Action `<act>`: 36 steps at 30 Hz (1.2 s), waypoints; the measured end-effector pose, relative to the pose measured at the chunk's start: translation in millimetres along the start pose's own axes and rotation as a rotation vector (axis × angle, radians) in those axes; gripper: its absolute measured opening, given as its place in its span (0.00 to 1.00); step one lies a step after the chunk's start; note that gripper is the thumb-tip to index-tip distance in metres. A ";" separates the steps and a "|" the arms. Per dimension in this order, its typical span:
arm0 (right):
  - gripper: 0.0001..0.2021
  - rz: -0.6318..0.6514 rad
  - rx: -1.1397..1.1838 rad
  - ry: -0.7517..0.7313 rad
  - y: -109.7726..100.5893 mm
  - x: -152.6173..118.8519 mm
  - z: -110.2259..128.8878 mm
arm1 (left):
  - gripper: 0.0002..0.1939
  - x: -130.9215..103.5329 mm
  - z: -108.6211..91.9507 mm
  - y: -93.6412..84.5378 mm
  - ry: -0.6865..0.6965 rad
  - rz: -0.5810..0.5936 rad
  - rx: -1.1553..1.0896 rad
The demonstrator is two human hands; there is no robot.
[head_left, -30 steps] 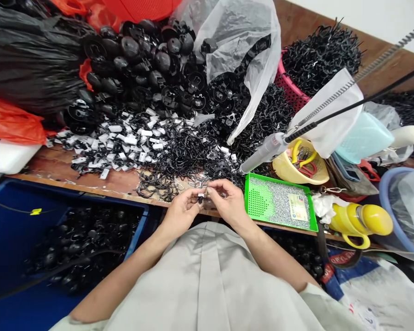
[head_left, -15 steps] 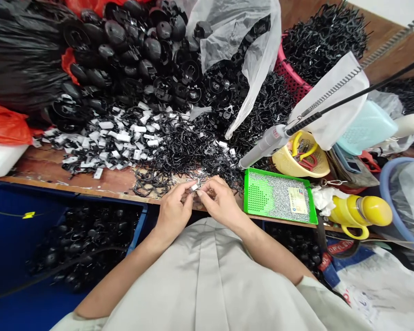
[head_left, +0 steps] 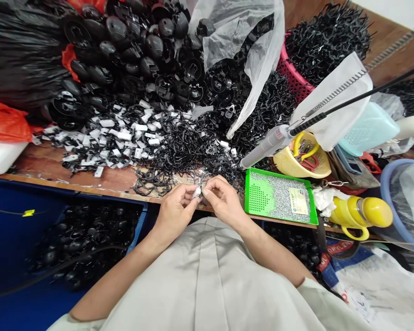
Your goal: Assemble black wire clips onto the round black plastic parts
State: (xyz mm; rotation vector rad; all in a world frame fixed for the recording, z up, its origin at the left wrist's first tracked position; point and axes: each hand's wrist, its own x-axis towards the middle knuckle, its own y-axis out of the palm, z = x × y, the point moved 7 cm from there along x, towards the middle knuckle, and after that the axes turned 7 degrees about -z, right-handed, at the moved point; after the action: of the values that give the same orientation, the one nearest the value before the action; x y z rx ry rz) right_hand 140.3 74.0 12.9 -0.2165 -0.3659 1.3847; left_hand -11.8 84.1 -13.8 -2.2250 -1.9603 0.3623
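Over the front edge of the workbench (head_left: 55, 177), my left hand (head_left: 175, 209) pinches a small white plastic part (head_left: 197, 191) between thumb and fingers. Close against it from the other side is my right hand (head_left: 222, 200), its thumb and fingertips closed at the dark end of that part; what lies between them is too small to name. Just beyond my fingers spread loose thin black plastic pieces (head_left: 179, 151). A heap of white and black parts (head_left: 117, 135) lies farther left.
A green tray of small metal pins (head_left: 279, 195) lies to the right. Over the bench hangs a grey electric screwdriver (head_left: 265, 147). A yellow basket with pliers (head_left: 301, 156) and a yellow bottle (head_left: 362, 211) stand rightward. Black round housings (head_left: 152, 46) pile up behind; a blue bin (head_left: 7, 257) is lower left.
Between my fingers the white part has turned from lying crosswise to a more upright tilt. Both hands have shifted slightly to the right and remain together.
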 end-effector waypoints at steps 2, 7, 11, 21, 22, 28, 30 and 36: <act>0.05 0.006 0.031 -0.027 -0.5 -1.6 0.9 | 0.14 0.0 2.5 1.1 -0.057 0.022 -0.066; 0.07 0.135 0.002 -0.157 -6.8 -0.2 16.8 | 0.14 -0.2 0.3 9.6 -0.170 0.163 -0.281; 0.06 0.283 -0.010 -0.171 -4.9 6.3 20.7 | 0.13 1.2 -3.4 13.0 -0.203 0.233 -0.299; 0.13 0.122 -0.239 -0.337 10.8 3.2 22.5 | 0.16 13.6 4.2 14.3 -0.432 0.114 -0.530; 0.15 0.128 -0.324 -0.387 14.8 1.1 23.8 | 0.14 13.8 6.0 15.8 -0.448 0.115 -0.552; 0.12 -0.038 -0.420 -0.347 8.7 13.5 14.1 | 0.13 70.2 -28.5 -11.0 -0.062 0.109 -0.082; 0.12 -0.046 -0.328 -0.307 3.8 14.2 12.7 | 0.14 111.8 -57.5 -48.8 0.170 -0.199 0.181; 0.15 0.026 -0.216 -0.267 2.3 -12.5 17.6 | 0.11 187.7 -95.8 -91.7 0.422 -0.586 0.587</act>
State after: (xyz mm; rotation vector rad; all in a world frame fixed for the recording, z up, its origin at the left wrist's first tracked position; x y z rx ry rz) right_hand 129.7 61.1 26.9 -0.2145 -0.7385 1.4027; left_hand -50.7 286.2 88.2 -1.1927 -1.8441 0.2979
